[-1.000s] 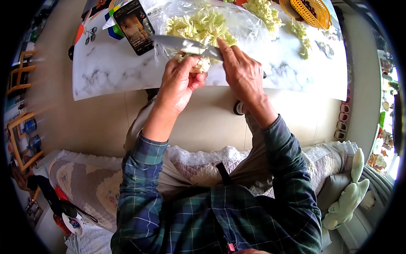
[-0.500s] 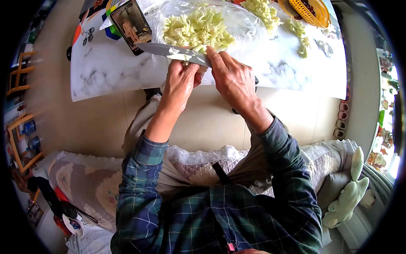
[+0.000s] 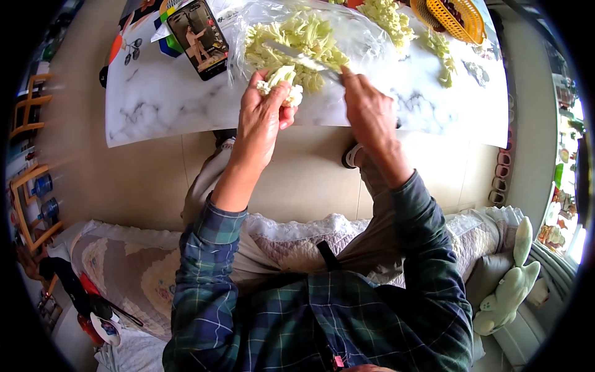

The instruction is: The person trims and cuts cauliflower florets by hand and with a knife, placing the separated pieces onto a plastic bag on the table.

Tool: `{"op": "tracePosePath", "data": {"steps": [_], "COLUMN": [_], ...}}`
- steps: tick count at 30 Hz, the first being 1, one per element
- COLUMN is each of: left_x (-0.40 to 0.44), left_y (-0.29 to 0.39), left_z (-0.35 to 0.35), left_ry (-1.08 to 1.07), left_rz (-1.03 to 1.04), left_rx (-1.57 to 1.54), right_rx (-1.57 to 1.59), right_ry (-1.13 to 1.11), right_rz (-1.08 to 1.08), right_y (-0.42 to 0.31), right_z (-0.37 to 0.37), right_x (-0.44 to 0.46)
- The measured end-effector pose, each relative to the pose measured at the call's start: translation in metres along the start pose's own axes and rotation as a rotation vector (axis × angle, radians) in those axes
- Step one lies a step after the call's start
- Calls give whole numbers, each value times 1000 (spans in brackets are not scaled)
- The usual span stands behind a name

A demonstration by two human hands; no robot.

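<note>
My left hand (image 3: 263, 115) is closed around a pale piece of cauliflower (image 3: 286, 92) near the front edge of the table. In my right hand (image 3: 370, 108) is a knife (image 3: 304, 58), gripped by its handle, its blade pointing left above the pile and blurred by motion. Blade and held piece look apart. Beyond both hands, a heap of cut cauliflower (image 3: 297, 31) lies on a clear plastic bag (image 3: 365, 37).
A phone (image 3: 197, 40) stands tilted at the table's left. More cauliflower (image 3: 387, 18) and a few loose bits (image 3: 443, 62) lie right of the bag. A yellow basket (image 3: 462, 25) is at the far right. The marble-patterned table (image 3: 155, 118) ends just before my knees.
The knife has moved right and away from the left hand, over the heap. My left hand has turned, so the cauliflower piece now shows. The phone's picture has changed.
</note>
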State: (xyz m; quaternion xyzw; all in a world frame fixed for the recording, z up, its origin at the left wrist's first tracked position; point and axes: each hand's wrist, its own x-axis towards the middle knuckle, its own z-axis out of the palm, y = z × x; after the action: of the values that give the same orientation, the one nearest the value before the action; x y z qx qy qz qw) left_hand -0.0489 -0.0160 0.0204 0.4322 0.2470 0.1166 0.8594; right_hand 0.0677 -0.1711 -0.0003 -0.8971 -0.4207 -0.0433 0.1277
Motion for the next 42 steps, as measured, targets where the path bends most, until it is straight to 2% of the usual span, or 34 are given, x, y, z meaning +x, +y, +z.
{"op": "tracePosePath", "data": {"steps": [2, 4, 8, 10, 11, 14, 18, 22, 24, 27, 29, 30, 32, 33, 34, 36, 40, 42], "left_x": [3, 2, 1, 6, 7, 5, 2, 6, 4, 7, 7, 7, 7, 8, 9, 8, 25, 30], "left_y": [4, -1, -9, -17, -18, -10, -8, -12, -7, -3, -8, -10, -8, -8, -7, -3, -14, -23], "left_z": [-4, -1, 4, -1, -3, 2, 6, 0, 1, 0, 4, 6, 9, 12, 14, 20, 21, 18], "left_ry": [16, 22, 79, -39, -15, 12, 112, 71, 54, 30, 30, 24, 30, 10, -9, -15, -64, -33], "left_rz": [-11, -11, 5, 153, 187, 168, 164, 132, 186, 152, 179, 204, 185, 204, 223, 208, 247, 358], "left_rx": [56, 40, 227, 251, 318, 284, 353, 310, 297, 337, 322, 309, 321, 262, 205, 200, 90, 561], "right_rx": [65, 79, 167, 176, 178, 182, 151, 130, 53, 158, 340, 341, 941, 1098, 1102, 1432, 1726, 1711], "right_ry": [19, 31, 8, 31, 48, 69, 38, -23, -56, -44, 120, 120, -95, -77, -74, -229, -196, -200], "right_rz": [35, -17, -139, -164, -171, -178, -138, -63, 41, 85, 5, 9, 310, 337, 331, 499, 554, 520], "right_y": [1, -11, -39, -45, -49, -49, -39, -25, -7, -6, -10, -14, -23, -25, -27, -33, -45, -44], "right_z": [-7, -4, -16, -16, -16, -15, -12, -6, 0, -3, 1, -3, -16, -14, -18, -29, -17, -18], "right_x": [-2, -5, -2, 1, 2, 4, 6, 0, 0, -3, -4, -2, 6, 11, 13, 20, 23, 24]}}
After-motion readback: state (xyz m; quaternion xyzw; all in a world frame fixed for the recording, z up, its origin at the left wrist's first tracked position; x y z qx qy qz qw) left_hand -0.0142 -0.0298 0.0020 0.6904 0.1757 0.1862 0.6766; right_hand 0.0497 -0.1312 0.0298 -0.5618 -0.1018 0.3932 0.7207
